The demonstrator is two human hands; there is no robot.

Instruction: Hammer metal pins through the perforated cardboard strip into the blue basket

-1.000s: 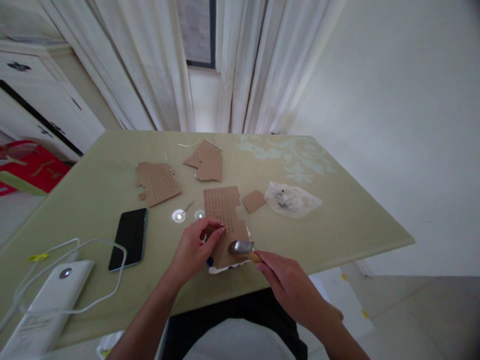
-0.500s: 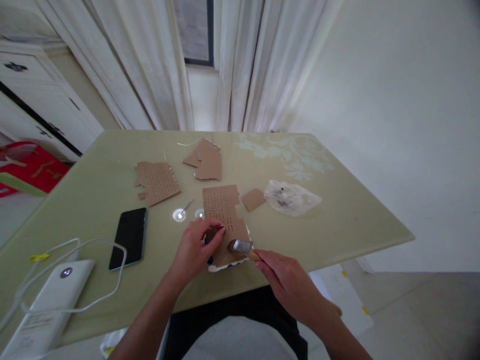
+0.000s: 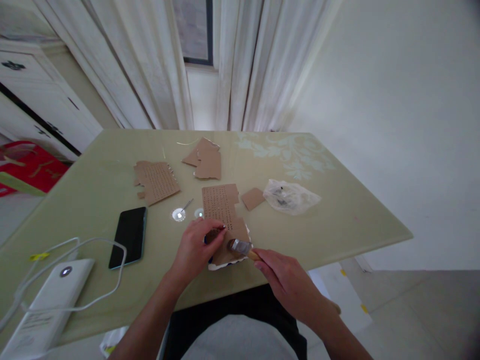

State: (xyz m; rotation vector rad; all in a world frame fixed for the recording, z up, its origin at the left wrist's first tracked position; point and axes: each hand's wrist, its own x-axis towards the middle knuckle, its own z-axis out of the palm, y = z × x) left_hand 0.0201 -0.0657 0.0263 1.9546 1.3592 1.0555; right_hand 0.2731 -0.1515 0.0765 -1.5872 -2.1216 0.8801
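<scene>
A piece of cardboard (image 3: 238, 230) with rows of small dark holes lies in front of me, its near edge torn and white. My left hand (image 3: 195, 246) rests on its left side, thumb and forefinger pinched together beside the lowest holes. Whatever sits between those fingertips is too small to name. My right hand (image 3: 282, 272) is closed round the wooden handle of a flat brush (image 3: 242, 247) with a metal collar. Its dark bristles point left, over the cardboard's near part, close to my left fingertips. Something dark blue is partly hidden under my left hand.
Left of the cardboard are a small clear dish (image 3: 178, 214) with a thin metal piece, and a phone (image 3: 128, 237). A white power bank (image 3: 52, 300) trails a cable. Another holed cardboard (image 3: 159, 182), cardboard scraps (image 3: 208, 162), a small square (image 3: 253, 198) and a plastic bag (image 3: 292, 197) lie farther out.
The brush head has shifted very slightly over the cardboard. Both hands keep nearly the same place and grip.
</scene>
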